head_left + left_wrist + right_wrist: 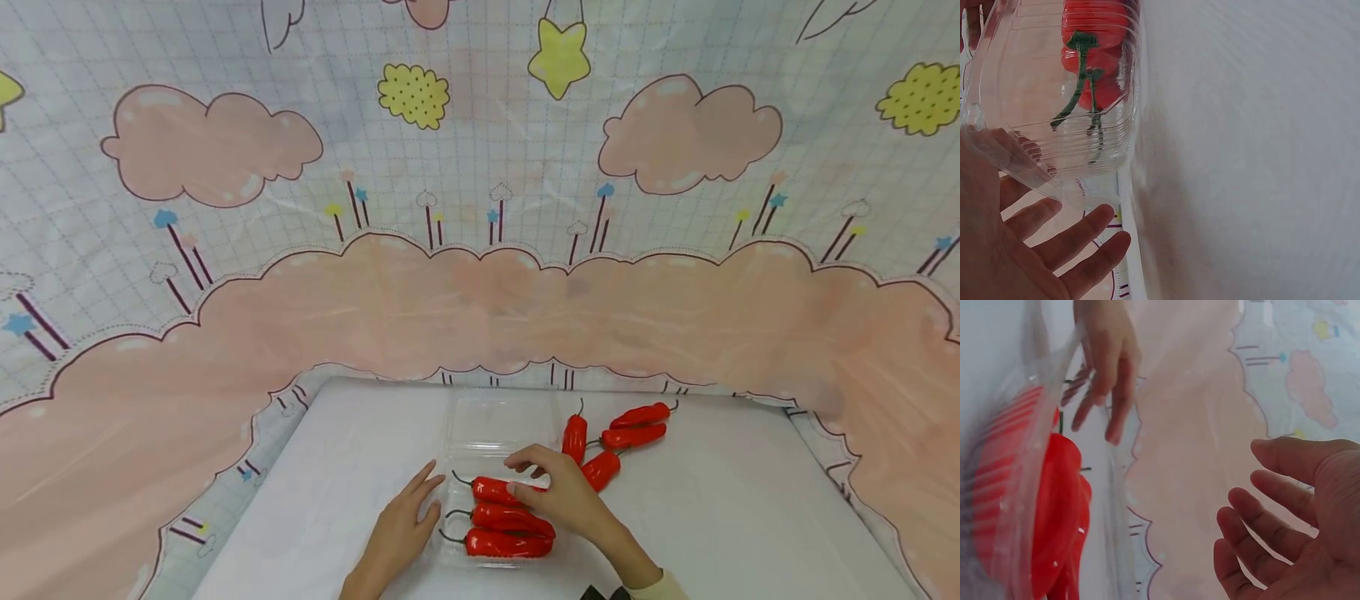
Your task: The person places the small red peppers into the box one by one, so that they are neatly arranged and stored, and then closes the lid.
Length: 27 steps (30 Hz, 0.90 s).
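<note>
Because the clear plastic box is see-through, its edges are hard to see on the white tabletop. Three red chili peppers lie in the box, stems pointing to its left wall. Over the box's right side is the right hand, its fingers bent and apart, holding nothing; it hides one end of the back pepper. At the box's left wall is the left hand, fingers spread, holding nothing; I cannot tell if it touches. Four loose peppers lie right of the box, one partly hidden. The faint lid is behind the box. The right wrist view shows the box blurry.
</note>
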{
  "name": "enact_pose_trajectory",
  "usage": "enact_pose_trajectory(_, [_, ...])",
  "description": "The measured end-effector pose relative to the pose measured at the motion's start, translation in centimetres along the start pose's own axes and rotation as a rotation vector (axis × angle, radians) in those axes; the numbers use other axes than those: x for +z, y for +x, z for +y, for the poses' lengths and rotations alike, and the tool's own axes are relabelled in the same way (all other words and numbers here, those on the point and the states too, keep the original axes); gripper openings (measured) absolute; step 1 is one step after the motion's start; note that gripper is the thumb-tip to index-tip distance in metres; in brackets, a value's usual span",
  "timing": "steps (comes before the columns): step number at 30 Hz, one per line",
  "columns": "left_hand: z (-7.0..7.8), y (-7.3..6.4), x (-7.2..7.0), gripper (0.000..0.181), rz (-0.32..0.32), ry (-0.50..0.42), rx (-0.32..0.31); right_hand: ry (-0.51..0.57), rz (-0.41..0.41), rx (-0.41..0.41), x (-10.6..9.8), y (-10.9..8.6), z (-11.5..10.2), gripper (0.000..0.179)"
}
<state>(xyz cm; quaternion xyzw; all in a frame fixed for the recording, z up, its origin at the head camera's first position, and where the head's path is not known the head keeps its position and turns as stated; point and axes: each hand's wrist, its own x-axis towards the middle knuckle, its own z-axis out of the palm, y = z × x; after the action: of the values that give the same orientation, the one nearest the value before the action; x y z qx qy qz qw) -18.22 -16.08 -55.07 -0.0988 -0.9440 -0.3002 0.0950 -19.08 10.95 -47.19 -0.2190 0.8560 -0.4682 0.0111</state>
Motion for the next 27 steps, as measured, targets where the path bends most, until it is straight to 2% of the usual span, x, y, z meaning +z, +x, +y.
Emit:
enact_pose_trajectory(3, [0.0, 0.1, 0.0, 0.04, -0.008, 0.003, -0.001, -0.015, 0.044, -0.003, -0.7, -0.2, 0.2, 0.027])
enact_pose_trajectory(16, [0.3, 0.1, -0.2, 0.04, -0.017, 0.0, -0.005, 0.003, 0.194, 0.104, -3.5, -1.2, 2.0, 0.025])
enact_pose_trajectory(27, [0.4, 0.2, -0.3, 0.039, -0.025, -0.015, -0.03, -0.002, 0.265, 0.182, -4.9, -1.7, 4.5, 0.027])
